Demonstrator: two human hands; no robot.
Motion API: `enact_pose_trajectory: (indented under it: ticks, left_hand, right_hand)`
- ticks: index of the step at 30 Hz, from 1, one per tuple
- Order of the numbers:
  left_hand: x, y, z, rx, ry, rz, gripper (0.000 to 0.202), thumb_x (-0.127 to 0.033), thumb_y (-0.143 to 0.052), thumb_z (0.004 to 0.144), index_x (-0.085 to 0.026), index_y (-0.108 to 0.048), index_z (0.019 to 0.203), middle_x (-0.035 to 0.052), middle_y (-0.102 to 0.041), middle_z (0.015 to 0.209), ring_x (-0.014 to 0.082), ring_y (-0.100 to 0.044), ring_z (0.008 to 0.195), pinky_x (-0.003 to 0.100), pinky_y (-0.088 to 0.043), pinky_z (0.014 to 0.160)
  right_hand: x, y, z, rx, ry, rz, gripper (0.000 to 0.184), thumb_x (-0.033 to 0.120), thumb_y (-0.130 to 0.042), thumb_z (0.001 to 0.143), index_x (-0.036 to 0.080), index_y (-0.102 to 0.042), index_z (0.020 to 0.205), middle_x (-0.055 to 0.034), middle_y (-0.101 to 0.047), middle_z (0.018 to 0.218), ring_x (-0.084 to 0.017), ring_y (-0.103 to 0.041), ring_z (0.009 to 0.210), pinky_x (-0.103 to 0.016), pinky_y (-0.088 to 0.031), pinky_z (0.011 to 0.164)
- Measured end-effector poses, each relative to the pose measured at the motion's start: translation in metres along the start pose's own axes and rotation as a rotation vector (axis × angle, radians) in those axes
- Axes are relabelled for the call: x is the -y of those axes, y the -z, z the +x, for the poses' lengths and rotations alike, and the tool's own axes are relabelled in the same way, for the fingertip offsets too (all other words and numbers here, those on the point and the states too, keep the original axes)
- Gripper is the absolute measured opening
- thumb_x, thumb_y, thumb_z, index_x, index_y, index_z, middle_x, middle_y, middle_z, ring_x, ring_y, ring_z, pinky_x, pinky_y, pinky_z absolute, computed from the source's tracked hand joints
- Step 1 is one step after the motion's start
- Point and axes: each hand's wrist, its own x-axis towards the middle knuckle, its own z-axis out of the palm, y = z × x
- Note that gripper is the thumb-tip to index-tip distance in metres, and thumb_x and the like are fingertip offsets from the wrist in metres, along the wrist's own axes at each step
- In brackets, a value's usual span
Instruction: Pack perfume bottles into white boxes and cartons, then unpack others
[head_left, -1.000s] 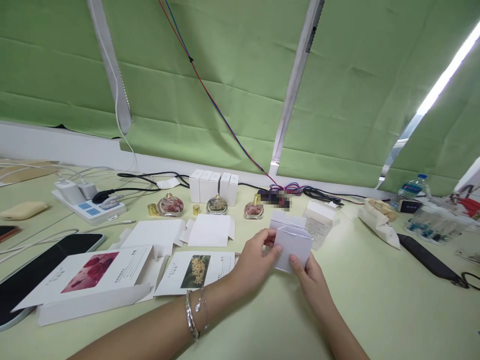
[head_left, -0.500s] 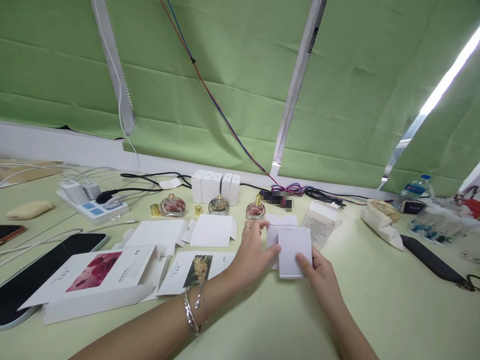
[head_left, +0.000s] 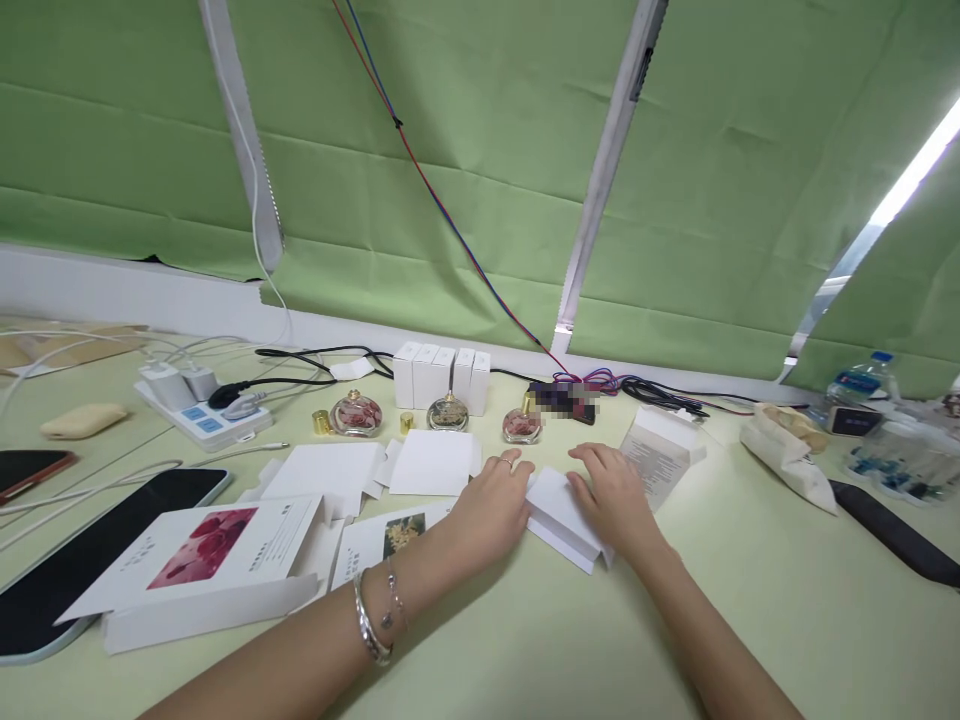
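Note:
A folded white cardboard insert (head_left: 566, 515) lies tilted on the table in front of me, its flaps partly raised. My left hand (head_left: 495, 505) is curled at its left end, fingers closed against the edge. On the other side, my right hand (head_left: 616, 505) rests on the insert's right part, fingers stretched and apart. Beyond my hands stand three glass perfume bottles: a pink one with a gold cap (head_left: 522, 424), a dark floral one (head_left: 448, 412) and a reddish one (head_left: 356, 414). Two loose gold caps (head_left: 321, 421) stand beside the uncapped bottles.
Left of my hands lie opened boxes with a pink flower picture (head_left: 206, 545) and a yellow flower picture (head_left: 405, 533), plus white inserts (head_left: 435, 462). Several small white boxes (head_left: 442, 378) stand behind. A printed carton (head_left: 660, 455), cables, a power strip (head_left: 202, 415) and a phone (head_left: 135, 520) surround them.
The white insert has come down from my right hand's grip onto the table and turned. My right hand has moved over it with fingers spread. The left hand has shifted slightly lower. The view has shifted slightly.

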Motion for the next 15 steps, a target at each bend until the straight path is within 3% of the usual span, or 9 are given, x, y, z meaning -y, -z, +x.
enact_pose_trajectory:
  ticks: [2,5,9,15]
  left_hand:
    - [0.001,0.000,0.001,0.011,-0.010,0.118,0.032,-0.011,-0.045,0.080,-0.013,-0.052,0.111,0.0155,-0.054,0.116,0.0287,-0.048,0.108,0.041,-0.039,0.087]
    - [0.007,0.000,0.002,0.059,-0.018,0.264,0.023,-0.013,-0.048,0.079,-0.012,-0.058,0.099,0.0144,-0.062,0.093,0.0283,-0.056,0.091,0.038,-0.043,0.076]
    - [0.017,-0.008,-0.002,0.131,-0.124,0.374,0.018,-0.016,-0.048,0.080,-0.014,-0.061,0.092,0.0139,-0.064,0.093,0.0270,-0.058,0.086,0.038,-0.042,0.075]
    - [0.011,-0.020,-0.011,0.162,-0.192,0.488,0.027,-0.015,-0.045,0.082,-0.009,-0.060,0.103,0.0192,-0.062,0.100,0.0291,-0.057,0.089,0.045,-0.038,0.082]
  right_hand:
    - [0.004,-0.002,-0.006,-0.001,0.031,-0.031,0.023,0.030,-0.044,0.083,0.020,-0.058,0.099,-0.0118,-0.058,0.105,-0.029,-0.049,0.104,-0.047,-0.035,0.090]
    - [0.006,0.001,-0.020,0.166,0.080,-0.093,0.026,0.038,-0.051,0.080,0.023,-0.059,0.101,-0.0091,-0.059,0.104,-0.028,-0.052,0.099,-0.043,-0.040,0.085]
    - [-0.002,0.004,-0.029,0.347,0.077,-0.090,0.039,0.034,-0.052,0.080,0.026,-0.053,0.118,-0.0072,-0.056,0.118,-0.026,-0.051,0.107,-0.040,-0.043,0.089]
    - [-0.013,-0.007,-0.025,0.251,0.109,-0.151,0.039,0.022,-0.035,0.089,0.030,-0.054,0.122,-0.0046,-0.060,0.120,-0.024,-0.055,0.108,-0.042,-0.046,0.088]
